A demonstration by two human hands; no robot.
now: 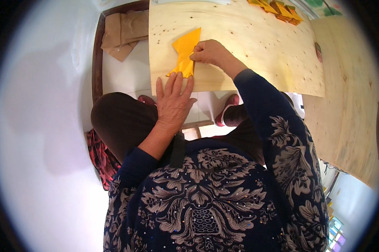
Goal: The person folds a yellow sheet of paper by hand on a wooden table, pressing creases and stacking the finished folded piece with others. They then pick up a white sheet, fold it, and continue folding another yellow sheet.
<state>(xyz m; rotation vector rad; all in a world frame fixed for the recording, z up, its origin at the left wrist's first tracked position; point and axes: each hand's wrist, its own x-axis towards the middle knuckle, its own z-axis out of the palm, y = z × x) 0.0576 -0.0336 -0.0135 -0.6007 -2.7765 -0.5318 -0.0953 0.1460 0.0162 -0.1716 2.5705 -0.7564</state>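
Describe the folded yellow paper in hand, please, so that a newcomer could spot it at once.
On the pale wooden table, look toward the near left corner. The left hand touches the folded yellow paper at its lower end, while the right hand pinches its right side. Unlike the yellow pieces bunched at the far edge, it lies alone, narrow-waisted and flared at both ends.

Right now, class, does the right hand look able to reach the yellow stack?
Probably yes: only board seems to lie between the right hand, pinching the folded paper, and the stack.
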